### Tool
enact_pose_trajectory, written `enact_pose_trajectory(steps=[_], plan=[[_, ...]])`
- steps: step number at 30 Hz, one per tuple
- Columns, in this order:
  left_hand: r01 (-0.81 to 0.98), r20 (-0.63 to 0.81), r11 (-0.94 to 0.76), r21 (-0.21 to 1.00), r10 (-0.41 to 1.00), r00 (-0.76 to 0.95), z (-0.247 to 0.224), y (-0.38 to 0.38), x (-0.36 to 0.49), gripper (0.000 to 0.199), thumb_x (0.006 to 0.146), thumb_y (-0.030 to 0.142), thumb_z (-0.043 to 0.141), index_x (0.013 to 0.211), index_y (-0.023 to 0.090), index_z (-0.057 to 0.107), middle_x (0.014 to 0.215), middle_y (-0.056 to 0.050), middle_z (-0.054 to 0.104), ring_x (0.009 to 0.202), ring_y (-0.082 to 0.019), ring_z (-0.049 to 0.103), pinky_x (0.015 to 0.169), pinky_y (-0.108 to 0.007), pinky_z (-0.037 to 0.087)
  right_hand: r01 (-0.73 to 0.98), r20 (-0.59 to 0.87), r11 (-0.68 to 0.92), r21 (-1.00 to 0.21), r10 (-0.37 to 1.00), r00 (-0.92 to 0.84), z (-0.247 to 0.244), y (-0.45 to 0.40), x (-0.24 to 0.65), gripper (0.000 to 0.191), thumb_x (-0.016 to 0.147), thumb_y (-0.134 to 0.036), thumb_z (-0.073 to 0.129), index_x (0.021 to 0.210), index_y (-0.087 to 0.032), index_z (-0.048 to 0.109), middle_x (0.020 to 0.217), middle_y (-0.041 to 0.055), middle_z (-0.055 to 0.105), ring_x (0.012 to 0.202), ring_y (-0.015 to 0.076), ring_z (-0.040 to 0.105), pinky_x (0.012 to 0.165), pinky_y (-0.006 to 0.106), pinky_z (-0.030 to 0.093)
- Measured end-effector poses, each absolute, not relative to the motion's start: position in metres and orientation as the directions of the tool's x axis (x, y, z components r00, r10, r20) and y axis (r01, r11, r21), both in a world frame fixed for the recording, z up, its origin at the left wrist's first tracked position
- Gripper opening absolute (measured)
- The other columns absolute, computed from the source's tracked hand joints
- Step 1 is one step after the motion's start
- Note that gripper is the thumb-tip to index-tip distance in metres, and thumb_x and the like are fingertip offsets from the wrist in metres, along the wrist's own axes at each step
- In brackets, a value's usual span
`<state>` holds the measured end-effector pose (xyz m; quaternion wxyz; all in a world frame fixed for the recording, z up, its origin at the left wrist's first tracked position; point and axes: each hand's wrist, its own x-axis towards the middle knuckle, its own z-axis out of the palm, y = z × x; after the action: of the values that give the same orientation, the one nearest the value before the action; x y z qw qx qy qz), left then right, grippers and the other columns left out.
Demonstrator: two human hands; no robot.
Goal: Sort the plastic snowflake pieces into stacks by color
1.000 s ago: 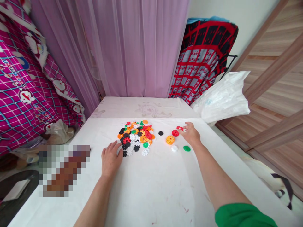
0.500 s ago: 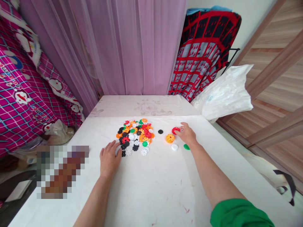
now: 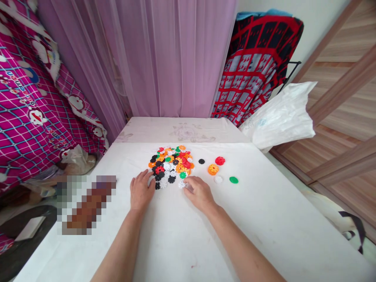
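A mixed heap of notched plastic snowflake discs point(image 3: 167, 159) in red, orange, green, black and white lies on the table. At its left edge rests my left hand point(image 3: 142, 192), open with the fingers apart, close to the black discs. My right hand point(image 3: 200, 192) has its thumb and fingertips closed at a white snowflake disc point(image 3: 181, 184) on the heap's near right side; the fingers partly cover it. Right of the heap lie a black disc point(image 3: 201, 161), red discs point(image 3: 220, 160), orange discs point(image 3: 213, 169), a white disc point(image 3: 218, 179) and a green disc point(image 3: 234, 180), set apart by colour.
A white cloth covers the table point(image 3: 182, 235). Beyond its right edge hangs a white plastic bag point(image 3: 279, 117). A purple curtain point(image 3: 176, 58) closes off the back. Pink patterned fabric point(image 3: 44, 98) hangs on the left, and a blurred patch covers something at the left edge.
My right hand has left the red discs and moved left and nearer, to the white disc at the heap. The red discs stay on the table. My left hand keeps its place beside the heap.
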<state>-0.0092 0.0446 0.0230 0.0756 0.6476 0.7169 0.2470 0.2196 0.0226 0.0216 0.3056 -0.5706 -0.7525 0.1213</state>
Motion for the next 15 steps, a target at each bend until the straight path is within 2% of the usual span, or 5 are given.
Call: enact_pose_trajectory(steps=[8, 15], plan=[[0.887, 0.207, 0.028, 0.461, 0.968, -0.139, 0.025, 0.044, -0.009, 0.035, 0.09, 0.028, 0.046, 0.12, 0.024, 0.063, 0.14, -0.007, 0.055, 0.132, -0.026, 0.046, 0.114, -0.051, 0.025, 0.864, 0.275, 0.26, -0.431, 0.95, -0.148, 0.019, 0.024, 0.209, 0.024, 0.079, -0.019, 0.06, 0.102, -0.024, 0.064, 0.102, 0.0034, 0.07, 0.098, 0.0199, 0.059, 0.084, 0.029, 0.045], [0.888, 0.205, 0.018, 0.459, 0.971, -0.125, 0.024, 0.045, -0.01, 0.036, 0.09, 0.03, 0.045, 0.12, 0.025, 0.063, 0.14, -0.008, 0.055, 0.132, -0.026, 0.046, 0.114, -0.052, 0.026, 0.86, 0.303, 0.212, -0.464, 0.95, -0.071, 0.011, 0.026, 0.204, 0.033, 0.074, -0.018, 0.061, 0.107, -0.024, 0.061, 0.097, 0.0022, 0.07, 0.091, 0.0191, 0.06, 0.08, 0.028, 0.045]])
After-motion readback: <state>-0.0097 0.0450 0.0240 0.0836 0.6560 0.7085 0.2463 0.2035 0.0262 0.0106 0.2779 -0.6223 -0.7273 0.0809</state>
